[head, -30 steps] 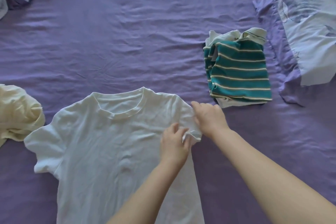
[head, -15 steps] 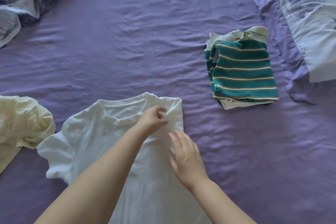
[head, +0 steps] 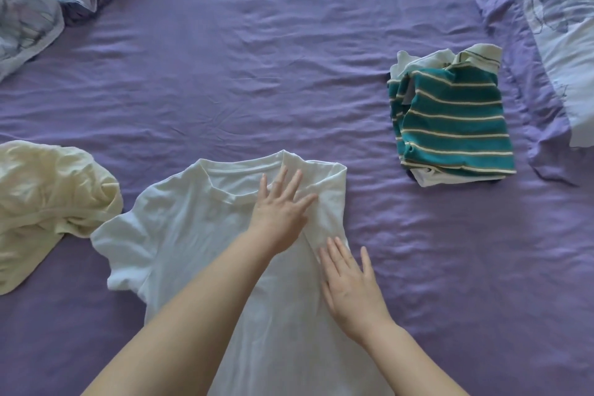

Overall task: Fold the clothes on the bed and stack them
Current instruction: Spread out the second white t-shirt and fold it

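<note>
A white T-shirt lies flat on the purple bed sheet, its right sleeve and side folded inward over the body. My left hand presses flat on the folded part near the collar, fingers spread. Lower down, my right hand rests flat along the folded right edge. A folded green shirt with cream stripes sits on the sheet to the right, apart from both hands. A crumpled pale yellow garment lies at the left edge.
A rumpled blue-grey duvet is bunched at the top left. A pillow in a purple and pale blue case fills the top right corner. Bare wrinkled sheet spreads between them.
The shirt's right sleeve has been folded inward over the body. My left hand let go of the fabric and moved up to the collar, now flat. My right hand dropped to the folded edge.
</note>
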